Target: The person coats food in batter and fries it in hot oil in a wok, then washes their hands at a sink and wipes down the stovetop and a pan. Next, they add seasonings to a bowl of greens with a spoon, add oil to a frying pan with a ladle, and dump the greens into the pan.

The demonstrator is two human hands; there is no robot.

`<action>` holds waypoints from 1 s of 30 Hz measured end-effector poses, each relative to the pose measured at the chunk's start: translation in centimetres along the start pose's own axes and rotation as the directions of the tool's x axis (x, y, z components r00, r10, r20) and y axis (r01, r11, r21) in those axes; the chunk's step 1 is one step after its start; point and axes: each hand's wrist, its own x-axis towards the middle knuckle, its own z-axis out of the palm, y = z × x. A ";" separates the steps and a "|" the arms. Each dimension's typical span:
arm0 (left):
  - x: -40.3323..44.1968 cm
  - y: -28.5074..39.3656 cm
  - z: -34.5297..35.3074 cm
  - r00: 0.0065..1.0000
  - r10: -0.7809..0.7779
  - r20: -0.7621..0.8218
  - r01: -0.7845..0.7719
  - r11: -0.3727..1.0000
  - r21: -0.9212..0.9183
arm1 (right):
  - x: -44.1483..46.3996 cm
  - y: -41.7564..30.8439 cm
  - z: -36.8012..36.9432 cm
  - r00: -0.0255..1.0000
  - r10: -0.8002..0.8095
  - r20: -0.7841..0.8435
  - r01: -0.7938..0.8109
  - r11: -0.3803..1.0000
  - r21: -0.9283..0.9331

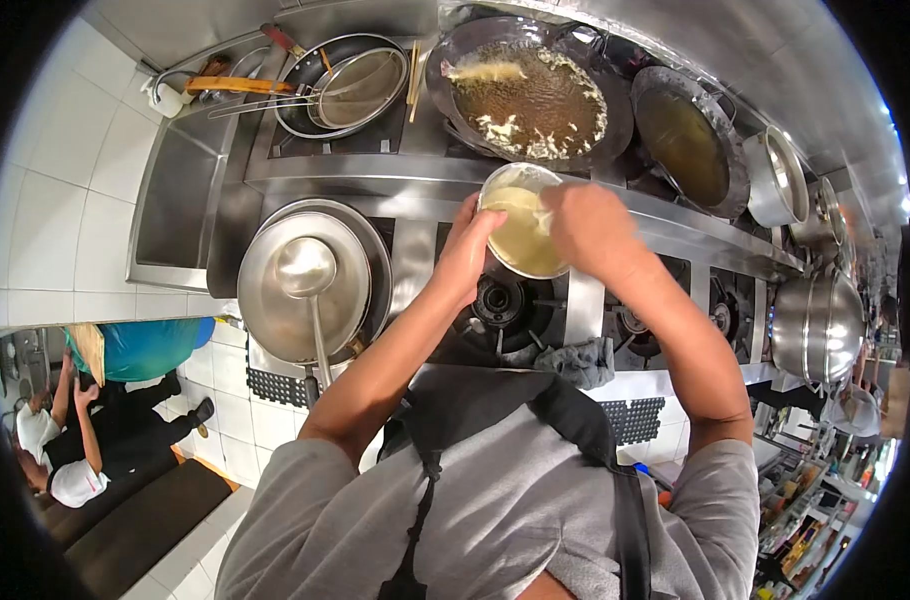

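Note:
My left hand [463,250] grips the near left rim of a white bowl [490,187] of pale yellow batter [523,238], its thumb over the edge. At the bowl's right side my right hand [592,230] is closed and slightly blurred by motion. Something pale shows at its fingertips over the batter, too small to name. Just beyond the bowl sits a wok [620,95] of bubbling oil. One long battered piece [487,72] floats at the oil's far left, with loose batter bits [525,140] along the near and right edges.
Left of my arms, a ladle [306,268] rests on a large steel pot. A strainer [360,88] lies in a pan, chopsticks [415,80] beside it. A second oil-filled wok [683,145] and pots [775,178] stand right. A cloth [577,362] lies at the stove's front. Another person [80,440] is at far left.

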 end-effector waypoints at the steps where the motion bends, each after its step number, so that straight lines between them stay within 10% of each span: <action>1: 0.5 -0.3 -0.2 0.999 0.030 0.017 -0.030 1.000 0.008 | 0.1 0.6 -0.4 0.998 -0.033 -0.046 0.035 0.999 0.037; 25: 3.0 1.1 0.8 0.994 -0.104 -0.042 0.100 0.992 -0.076 | 11.0 9.6 -11.9 0.969 0.113 -0.219 -0.028 0.934 0.357; 30: 3.4 0.6 0.0 0.994 -0.097 -0.050 0.092 0.991 -0.095 | 16.9 12.6 -7.6 0.943 0.123 -0.308 -0.096 0.990 0.101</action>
